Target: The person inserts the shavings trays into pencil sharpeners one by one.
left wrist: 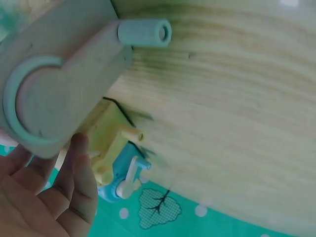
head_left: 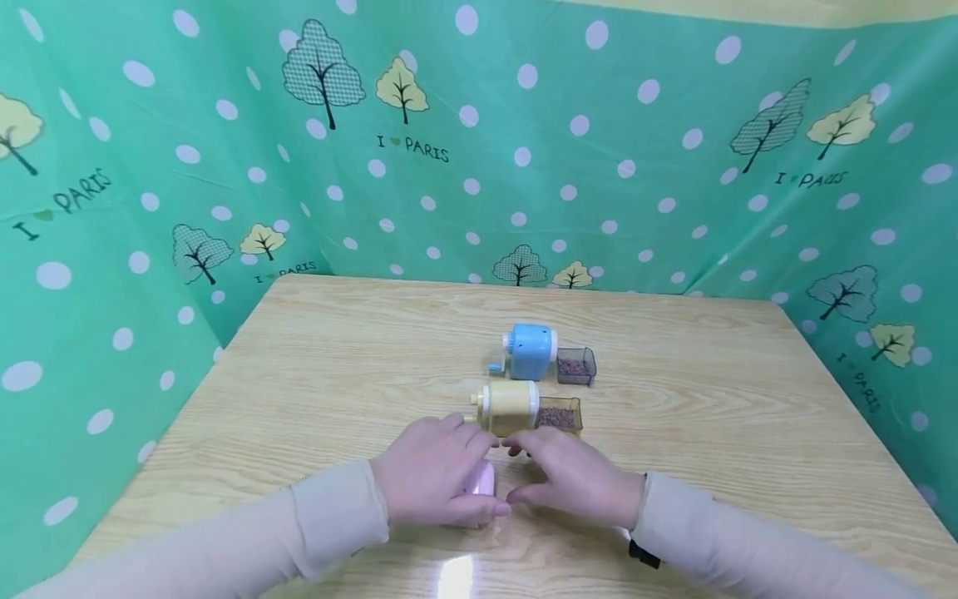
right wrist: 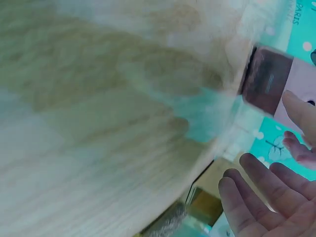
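A pink pencil sharpener stands low in the head view, partly covered by my left hand. That hand holds it, thumb along the near side and fingers at the far side. Its crank fills the upper left of the left wrist view. My right hand is just right of it, fingers spread loosely and gripping nothing. In the right wrist view the pink sharpener's dark drawer is pushed in. Just behind the hands is a yellow pencil sharpener, its drawer pulled out with shavings in it.
A blue pencil sharpener stands farther back, its grey see-through drawer also out and holding shavings. All are on a wood-grain table. Green dotted cloth hangs around the table's back and sides.
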`<action>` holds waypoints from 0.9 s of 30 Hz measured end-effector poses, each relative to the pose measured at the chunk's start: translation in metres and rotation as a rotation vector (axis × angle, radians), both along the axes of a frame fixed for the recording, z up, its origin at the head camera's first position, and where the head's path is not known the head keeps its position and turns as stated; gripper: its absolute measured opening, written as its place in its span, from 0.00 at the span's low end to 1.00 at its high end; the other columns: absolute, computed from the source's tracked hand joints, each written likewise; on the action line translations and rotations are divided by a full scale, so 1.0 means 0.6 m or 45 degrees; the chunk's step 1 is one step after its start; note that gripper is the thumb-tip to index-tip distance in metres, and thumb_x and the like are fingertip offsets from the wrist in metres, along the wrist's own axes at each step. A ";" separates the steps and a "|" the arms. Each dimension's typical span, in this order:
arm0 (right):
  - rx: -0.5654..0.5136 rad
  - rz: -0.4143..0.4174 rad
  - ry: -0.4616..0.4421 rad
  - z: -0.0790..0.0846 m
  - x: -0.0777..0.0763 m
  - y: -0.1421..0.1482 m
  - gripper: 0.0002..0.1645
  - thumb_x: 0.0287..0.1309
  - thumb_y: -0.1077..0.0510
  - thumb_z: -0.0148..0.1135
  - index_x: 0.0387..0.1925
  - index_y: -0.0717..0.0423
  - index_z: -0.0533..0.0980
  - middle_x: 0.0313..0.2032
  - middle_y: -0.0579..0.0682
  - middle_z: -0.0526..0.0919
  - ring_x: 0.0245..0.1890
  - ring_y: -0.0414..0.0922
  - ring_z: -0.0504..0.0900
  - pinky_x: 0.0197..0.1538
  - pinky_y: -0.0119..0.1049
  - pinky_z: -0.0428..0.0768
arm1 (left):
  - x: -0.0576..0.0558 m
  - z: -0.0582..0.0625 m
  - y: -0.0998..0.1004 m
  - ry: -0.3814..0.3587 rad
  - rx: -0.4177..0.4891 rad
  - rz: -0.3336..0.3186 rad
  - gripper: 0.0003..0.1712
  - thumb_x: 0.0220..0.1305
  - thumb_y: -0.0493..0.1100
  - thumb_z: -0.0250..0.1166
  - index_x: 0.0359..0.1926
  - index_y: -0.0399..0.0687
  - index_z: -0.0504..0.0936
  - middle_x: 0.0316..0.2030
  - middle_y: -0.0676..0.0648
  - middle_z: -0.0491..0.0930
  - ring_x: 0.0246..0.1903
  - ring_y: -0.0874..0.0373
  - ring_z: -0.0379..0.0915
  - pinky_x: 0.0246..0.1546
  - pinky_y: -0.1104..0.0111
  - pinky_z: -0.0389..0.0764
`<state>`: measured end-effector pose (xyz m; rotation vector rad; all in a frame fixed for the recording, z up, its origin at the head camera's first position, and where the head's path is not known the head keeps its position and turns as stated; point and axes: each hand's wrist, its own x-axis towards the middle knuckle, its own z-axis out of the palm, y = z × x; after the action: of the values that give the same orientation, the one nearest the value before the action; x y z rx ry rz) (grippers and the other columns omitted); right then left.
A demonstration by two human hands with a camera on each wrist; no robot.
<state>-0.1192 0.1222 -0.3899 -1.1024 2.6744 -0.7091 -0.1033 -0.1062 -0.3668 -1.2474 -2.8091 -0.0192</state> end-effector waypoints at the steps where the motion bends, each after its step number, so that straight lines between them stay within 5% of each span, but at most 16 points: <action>1: -0.004 -0.003 0.020 0.001 -0.002 0.002 0.37 0.51 0.45 0.71 0.58 0.62 0.77 0.49 0.53 0.85 0.49 0.49 0.82 0.53 0.46 0.82 | -0.003 0.002 0.000 0.006 -0.006 0.000 0.51 0.63 0.78 0.36 0.57 0.43 0.81 0.45 0.48 0.84 0.40 0.56 0.77 0.33 0.65 0.82; 8: -0.027 -0.042 0.114 0.011 -0.014 0.016 0.32 0.51 0.46 0.71 0.53 0.61 0.79 0.45 0.51 0.85 0.45 0.48 0.83 0.50 0.44 0.83 | -0.026 0.017 0.003 0.020 -0.032 0.018 0.53 0.64 0.78 0.31 0.60 0.42 0.78 0.50 0.46 0.83 0.46 0.54 0.78 0.41 0.62 0.83; 27: -0.080 -0.292 0.228 0.017 -0.060 0.061 0.27 0.47 0.50 0.75 0.47 0.61 0.83 0.44 0.53 0.85 0.46 0.50 0.81 0.50 0.47 0.83 | -0.074 0.024 0.020 0.123 -0.033 0.022 0.50 0.64 0.77 0.39 0.62 0.42 0.76 0.50 0.45 0.82 0.42 0.53 0.78 0.34 0.62 0.83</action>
<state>-0.1555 0.1590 -0.3797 -0.9219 2.9850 -0.7691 -0.1479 -0.0943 -0.3523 -1.1949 -2.7461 0.0765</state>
